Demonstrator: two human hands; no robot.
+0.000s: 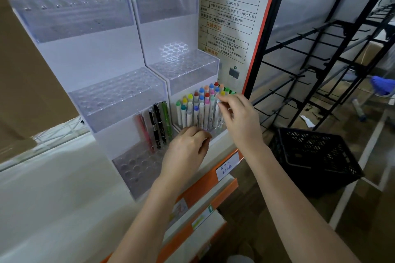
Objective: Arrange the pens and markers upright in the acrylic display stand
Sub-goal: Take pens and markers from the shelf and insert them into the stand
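Note:
Two tiered acrylic display stands (119,100) stand side by side on a white shelf. Several white markers with coloured caps (198,104) stand upright in the bottom tier of the right stand. Several pens (158,124), pink, black and green, lean in the bottom tier of the left stand. My left hand (186,151) rests with curled fingers at the front base of the markers. My right hand (239,117) pinches a white marker (218,111) near its top at the right side of the group. The upper tiers hold nothing.
A black plastic crate (316,156) sits on the floor to the right, beside a black wire rack (320,53). A printed notice board (233,13) stands behind the stands. Orange shelf edges with price labels (226,166) run below. Brown cardboard (25,70) is at the left.

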